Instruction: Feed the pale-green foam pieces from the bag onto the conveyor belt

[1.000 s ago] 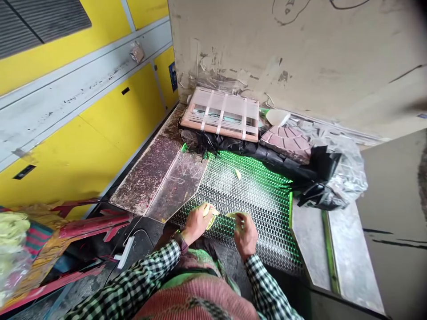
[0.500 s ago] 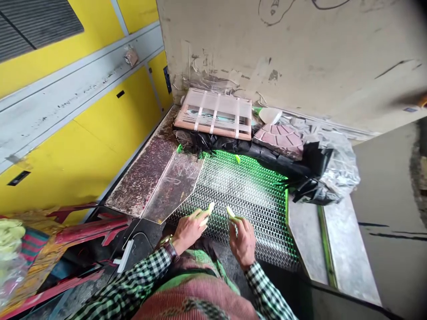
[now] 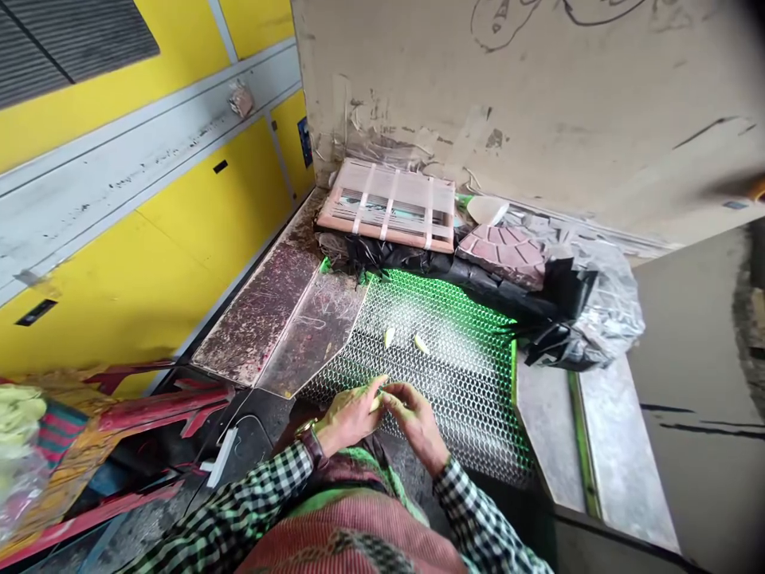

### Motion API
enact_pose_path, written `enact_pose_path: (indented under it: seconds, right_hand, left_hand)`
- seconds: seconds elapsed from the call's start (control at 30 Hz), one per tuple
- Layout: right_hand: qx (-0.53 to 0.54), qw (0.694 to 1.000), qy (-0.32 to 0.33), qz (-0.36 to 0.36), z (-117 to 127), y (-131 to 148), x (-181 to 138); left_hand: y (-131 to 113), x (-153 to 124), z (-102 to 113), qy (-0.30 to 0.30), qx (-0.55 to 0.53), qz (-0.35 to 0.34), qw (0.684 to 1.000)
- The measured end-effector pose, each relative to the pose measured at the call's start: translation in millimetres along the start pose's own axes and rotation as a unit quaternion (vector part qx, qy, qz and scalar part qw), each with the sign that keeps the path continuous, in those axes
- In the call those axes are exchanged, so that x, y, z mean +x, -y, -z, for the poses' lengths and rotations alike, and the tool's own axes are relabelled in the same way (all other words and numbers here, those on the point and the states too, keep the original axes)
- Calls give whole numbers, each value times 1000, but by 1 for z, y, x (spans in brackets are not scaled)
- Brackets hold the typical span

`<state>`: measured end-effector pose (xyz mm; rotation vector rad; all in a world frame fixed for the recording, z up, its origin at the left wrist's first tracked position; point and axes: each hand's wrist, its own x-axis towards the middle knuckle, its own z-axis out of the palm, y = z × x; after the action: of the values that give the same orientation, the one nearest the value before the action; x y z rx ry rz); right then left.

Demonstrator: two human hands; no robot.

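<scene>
My left hand (image 3: 348, 416) and my right hand (image 3: 415, 420) meet at the near edge of a metal honeycomb mesh (image 3: 472, 383) lit green from below. Their fingers pinch together on a small pale yellow piece (image 3: 378, 401) held between them. Two more pale yellow pieces, one (image 3: 389, 337) to the left and one (image 3: 421, 344) to the right, lie loose on the mesh a little beyond my hands. Both sleeves are black-and-white check.
Behind the mesh lie a taped flat bundle (image 3: 391, 206), black plastic sheeting (image 3: 538, 299), a maroon segmented disc (image 3: 505, 253) and crumpled clear plastic (image 3: 615, 307). A scratched metal plate (image 3: 268, 307) lies left, a yellow panelled wall (image 3: 149, 231) beyond. Red frames (image 3: 149, 414) stand at lower left.
Each hand held a pale piece half a second ago. Those two pieces now lie on the mesh farther out, and my hands have come together on another small piece.
</scene>
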<state>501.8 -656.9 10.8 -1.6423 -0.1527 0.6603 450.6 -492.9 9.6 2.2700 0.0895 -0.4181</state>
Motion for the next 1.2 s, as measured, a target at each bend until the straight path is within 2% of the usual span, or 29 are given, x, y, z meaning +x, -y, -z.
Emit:
enact_pose_path:
  seconds: [0.07,0.13,0.2,0.27,0.33,0.4,0.47,0.53,0.6,0.7,0.8,0.87,0.9,0.97,1.03,1.1,1.13,1.2]
  right_hand:
    - [31,999,-8,-3,-4,2,3]
    - [77,995,-62,-27,-3,1,8]
    - [66,991,-102,-56,4,-1,15]
    - [-48,989,-130,-48,15,-2,22]
    - [-198,965,-170,4,22,1,24]
    - [-274,940,-195,54,21,6,20]
    - [-240,960,-133,52,12,11,12]
    - [-134,991,-27,8,-2,11,3]
    - [-25,999,22,-38,-15,6,-2]
    - [54,996,-38,-65,-21,-5,-1]
    - [48,993,-77,-73,-10,-11,5]
    - [-20,994,-104,-32,3,-14,9]
    - [-81,988,-129,14,10,-17,11]
    - [-237,947,-174,132,21,-23,13]
    - [-375,887,-154,221,27,-30,11]
    - [-449,851,-109,250,26,-34,6]
    - [-459,847,-102,248,23,-32,2]
    - [-421,872,-119,221,12,-25,-7]
  left_hand:
    - [-1,1,-1,7,-8,-5,1000]
    - [-1,3,0,-3,-24,6,1000]
    - [1,4,2,-22,-49,29,998]
    - [3,4,4,-35,-84,42,995]
    - [6,3,6,-38,-137,46,989]
    - [7,3,7,-46,-203,50,977]
    - [8,4,7,-65,-247,59,965]
    - [8,7,6,-89,-253,63,961]
    - [8,11,6,-111,-242,61,962]
    - [8,15,6,-118,-272,81,951]
    - [9,14,8,-73,-334,111,933]
    - [10,12,8,-40,-361,120,924]
    - [10,12,7,-30,-374,123,919]
    - [12,11,5,-30,-404,138,904]
    - [14,11,2,-48,-431,156,888]
    - [17,11,0,-72,-442,166,879]
    - [17,11,0,-81,-442,166,878]
    - [16,11,0,-87,-435,160,882]
